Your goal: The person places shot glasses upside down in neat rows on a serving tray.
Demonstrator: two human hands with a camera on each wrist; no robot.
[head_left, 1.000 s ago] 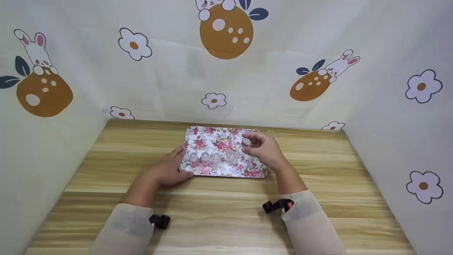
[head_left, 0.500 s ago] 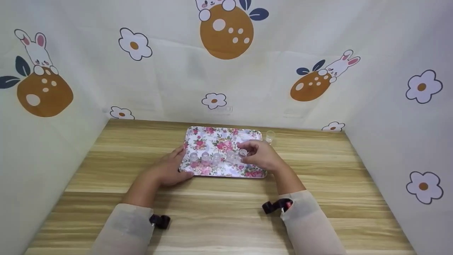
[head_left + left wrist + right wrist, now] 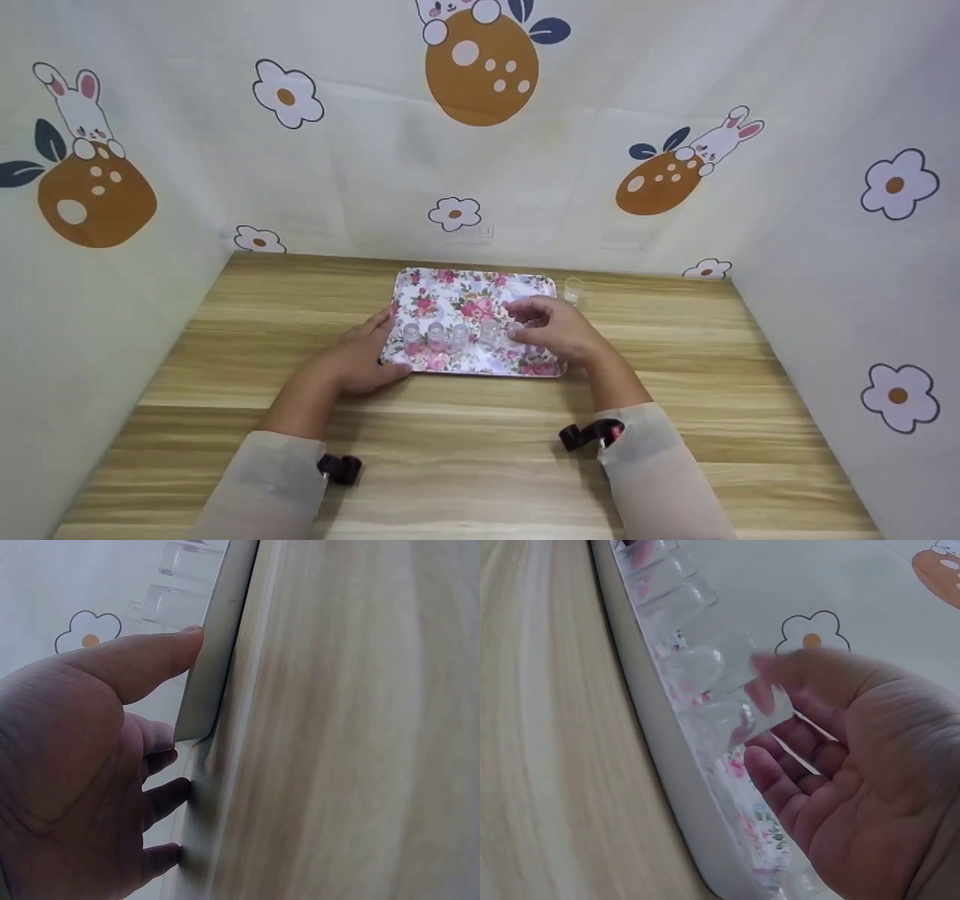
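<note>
A floral tray (image 3: 442, 281) lies on the wooden table, with several small clear cups (image 3: 436, 336) in a row along its near side. My left hand (image 3: 358, 360) holds the tray's near left corner, thumb at the front rim and fingers along the left side. In the left wrist view the thumb (image 3: 169, 656) meets the rim. At the right end of the row, my right hand (image 3: 559, 326) is around the last clear cup (image 3: 720, 716). Its thumb and fingers are spread loosely, and the blurred thumb overlaps the cup's upper part in the right wrist view.
Another clear cup (image 3: 573, 291) stands on the table behind the tray's far right corner. A cream curtain (image 3: 360, 150) with rabbit, orange and flower prints encloses the back and sides. Bare wooden table (image 3: 450, 457) lies in front of the tray.
My right hand has lowered a clear cup onto the tray at the right end of the row, and its fingers have loosened around it. My left hand has stayed on the tray.
</note>
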